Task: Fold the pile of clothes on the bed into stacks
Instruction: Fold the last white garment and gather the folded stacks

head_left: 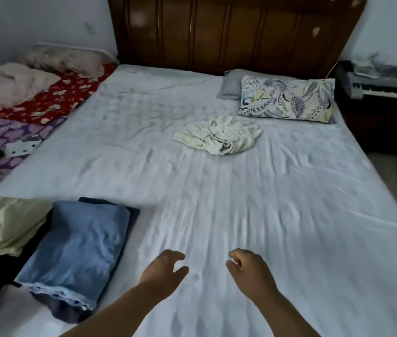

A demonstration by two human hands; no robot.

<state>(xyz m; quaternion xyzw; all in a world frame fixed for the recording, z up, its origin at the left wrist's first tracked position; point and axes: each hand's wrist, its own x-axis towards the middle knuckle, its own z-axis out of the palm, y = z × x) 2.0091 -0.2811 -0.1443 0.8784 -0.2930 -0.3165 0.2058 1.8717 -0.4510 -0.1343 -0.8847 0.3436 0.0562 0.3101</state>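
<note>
A crumpled cream-white garment (219, 136) lies alone on the pale blue sheet (277, 203), far ahead near the pillow. At the near left, folded blue jeans (76, 249) rest on top of a darker folded piece. Left of them sits a folded pale green garment (5, 224) over something black. My left hand (163, 268) and my right hand (249, 268) hover side by side over the bare sheet near the front edge. Both have loosely curled fingers and hold nothing.
A leaf-patterned pillow (287, 99) leans by the dark wooden headboard (236, 32). Pink, red floral and purple bedding (34, 100) lies along the left side. A keyboard instrument (387, 86) stands to the right of the bed.
</note>
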